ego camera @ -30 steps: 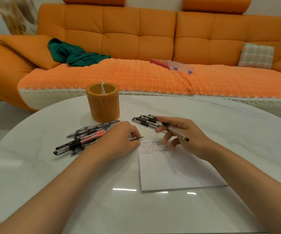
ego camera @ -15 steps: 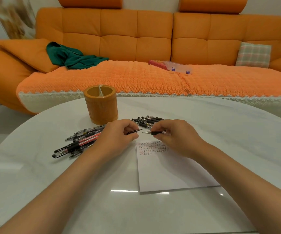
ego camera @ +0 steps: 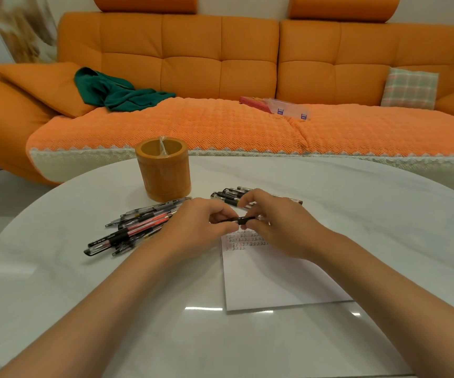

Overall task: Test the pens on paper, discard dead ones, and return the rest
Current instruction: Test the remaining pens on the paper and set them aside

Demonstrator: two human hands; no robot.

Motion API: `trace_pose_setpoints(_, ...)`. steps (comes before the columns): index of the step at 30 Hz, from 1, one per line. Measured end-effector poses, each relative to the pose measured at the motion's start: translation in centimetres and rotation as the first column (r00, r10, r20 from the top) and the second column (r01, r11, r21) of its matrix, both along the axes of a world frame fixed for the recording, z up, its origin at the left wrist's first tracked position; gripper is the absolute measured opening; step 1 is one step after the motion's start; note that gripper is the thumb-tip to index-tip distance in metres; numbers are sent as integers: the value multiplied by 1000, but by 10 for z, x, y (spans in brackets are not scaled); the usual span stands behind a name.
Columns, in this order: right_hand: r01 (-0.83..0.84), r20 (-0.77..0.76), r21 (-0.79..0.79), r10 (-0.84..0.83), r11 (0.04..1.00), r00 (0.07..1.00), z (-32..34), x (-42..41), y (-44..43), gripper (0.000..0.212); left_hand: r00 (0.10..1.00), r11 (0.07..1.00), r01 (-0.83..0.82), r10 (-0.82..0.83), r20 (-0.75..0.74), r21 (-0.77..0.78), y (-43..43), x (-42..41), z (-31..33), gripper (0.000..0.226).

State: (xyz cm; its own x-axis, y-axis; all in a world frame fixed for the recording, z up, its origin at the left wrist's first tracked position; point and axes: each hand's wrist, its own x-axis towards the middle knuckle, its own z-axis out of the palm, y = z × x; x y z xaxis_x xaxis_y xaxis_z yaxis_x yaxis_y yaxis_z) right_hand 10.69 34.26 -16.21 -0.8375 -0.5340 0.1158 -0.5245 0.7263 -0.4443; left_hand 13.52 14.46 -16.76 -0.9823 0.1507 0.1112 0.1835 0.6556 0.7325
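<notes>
Both hands meet over the paper (ego camera: 269, 282). The left hand (ego camera: 198, 225) and right hand (ego camera: 280, 222) each pinch one end of a pen (ego camera: 243, 220).

Seen from a wide-angle camera on the person's head, facing forward and down: a white table (ego camera: 56, 290) fills the near foreground, the left hand (ego camera: 200, 223) and right hand (ego camera: 284, 227) meet close at mid-frame with forearms (ego camera: 105, 315) entering from the bottom edge, and an orange sofa (ego camera: 193, 66) spans the background.

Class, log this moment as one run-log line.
left hand pinches black pen | right hand pinches same pen | over scribbled paper | pen holder behind
</notes>
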Motion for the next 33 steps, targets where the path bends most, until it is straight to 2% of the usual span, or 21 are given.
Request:
trace_pose_setpoints(2,-19,-125,138,37,990,992,-1,4,-2,26,999,997,-8,5,41,73,5,2,0,11)
trace_pose_setpoints(5,-6,-301,246,83,969,950,-1,9,-5,27,990,976,-53,23,141,210,13,7,3,9)
trace_pose_setpoints(8,64,-432,279,66,958,900,-3,9,-9,54,963,949,-93,8,271,302,21,12,7,8)
trace_pose_setpoints(10,89,-478,247,42,965,877,-3,11,-11,66,944,925,-101,-26,328,366,24,14,9,6)
trace_pose_setpoints(13,136,-480,187,-30,973,877,-2,13,-13,62,931,909,-114,-43,361,400,26,16,10,17)
trace_pose_setpoints(19,197,-495,198,-75,960,866,-2,16,-17,56,929,940,-86,-44,367,331,24,15,11,12)
trace_pose_setpoints(22,148,-475,161,-55,976,879,-7,11,-15,51,937,927,-92,-43,346,365,20,13,13,9)
trace_pose_setpoints(26,7,-325,173,51,985,944,-8,5,-10,37,961,933,-157,69,267,323,7,8,13,6)
trace_pose_setpoints(30,38,-242,89,-16,995,970,-10,-3,-7,28,964,936,-261,243,106,236,-10,-3,12,2)
trace_pose_setpoints(33,53,-191,-6,-53,999,980,-9,-11,-7,24,965,945,-259,260,18,199,-20,-7,14,3)
